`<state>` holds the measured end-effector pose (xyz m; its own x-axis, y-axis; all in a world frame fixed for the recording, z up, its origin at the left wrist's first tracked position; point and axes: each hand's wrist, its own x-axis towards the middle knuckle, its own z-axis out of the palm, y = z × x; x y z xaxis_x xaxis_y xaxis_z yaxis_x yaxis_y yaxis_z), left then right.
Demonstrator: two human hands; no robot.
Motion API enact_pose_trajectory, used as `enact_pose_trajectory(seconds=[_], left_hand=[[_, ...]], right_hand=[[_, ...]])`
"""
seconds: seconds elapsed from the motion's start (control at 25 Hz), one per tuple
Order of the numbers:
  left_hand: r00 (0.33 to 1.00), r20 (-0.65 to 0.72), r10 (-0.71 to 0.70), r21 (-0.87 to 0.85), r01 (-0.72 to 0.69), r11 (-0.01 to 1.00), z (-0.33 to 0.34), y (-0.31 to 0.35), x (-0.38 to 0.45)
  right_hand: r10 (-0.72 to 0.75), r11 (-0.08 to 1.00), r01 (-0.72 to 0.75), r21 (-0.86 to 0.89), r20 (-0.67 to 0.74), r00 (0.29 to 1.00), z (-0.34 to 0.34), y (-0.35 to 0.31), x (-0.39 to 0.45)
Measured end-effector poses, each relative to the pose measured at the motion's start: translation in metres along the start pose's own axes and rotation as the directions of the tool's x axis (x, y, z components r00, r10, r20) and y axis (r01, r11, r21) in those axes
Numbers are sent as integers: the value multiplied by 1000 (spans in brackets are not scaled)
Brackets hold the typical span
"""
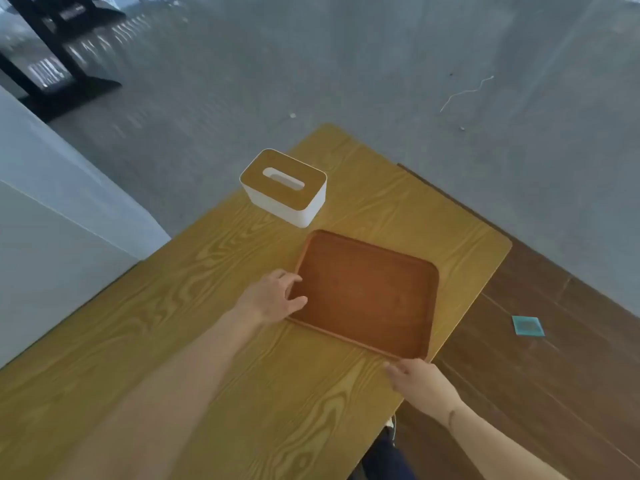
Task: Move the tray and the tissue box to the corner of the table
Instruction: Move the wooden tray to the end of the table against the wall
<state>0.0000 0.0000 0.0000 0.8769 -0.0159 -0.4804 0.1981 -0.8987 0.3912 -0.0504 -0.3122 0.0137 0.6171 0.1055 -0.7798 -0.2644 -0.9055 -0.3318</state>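
Note:
A brown rectangular tray [363, 292] lies flat on the yellow wood-grain table [207, 341], close to the table's right edge. My left hand [273, 297] grips the tray's left rim, thumb inside the rim and fingers curled over the corner. My right hand [420, 379] holds the tray's near right corner from below the edge. A white tissue box [284, 188] with a wooden lid and an oval slot stands upright behind the tray, near the table's far left edge. A narrow strip of table separates box and tray.
The table's far rounded corner [329, 128] lies beyond the tissue box. A white cabinet or wall [52, 220] stands to the left. Right of the table, dark wooden flooring carries a small teal square [528, 326]. Grey floor stretches behind.

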Motion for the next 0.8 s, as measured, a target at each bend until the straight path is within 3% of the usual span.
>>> enact_pose_trajectory(seconds=[0.08,0.2,0.32,0.4,0.48,0.56,0.8], left_hand=[[997,7,-80,-14,80,997,0,-1,19],[981,-5,-195,-120,193,974,2,0,42],[972,-7,-233,-164,229,960,12,4,55],[964,-41,-262,-125,256,959,18,6,63],[960,-69,-273,-87,267,960,23,6,67],[960,-77,-268,-105,259,960,24,4,69],[956,-82,-282,-327,241,914,30,-5,50]], right_hand=[[200,910,-216,354,82,976,1,-1,18],[359,468,-433,770,282,890,7,1,28],[351,79,-448,891,395,849,12,5,31],[353,-41,-425,904,411,841,11,5,35],[374,-82,-406,910,406,834,11,3,40],[411,-56,-385,921,373,832,12,1,45],[499,99,-243,965,163,851,15,9,53]])
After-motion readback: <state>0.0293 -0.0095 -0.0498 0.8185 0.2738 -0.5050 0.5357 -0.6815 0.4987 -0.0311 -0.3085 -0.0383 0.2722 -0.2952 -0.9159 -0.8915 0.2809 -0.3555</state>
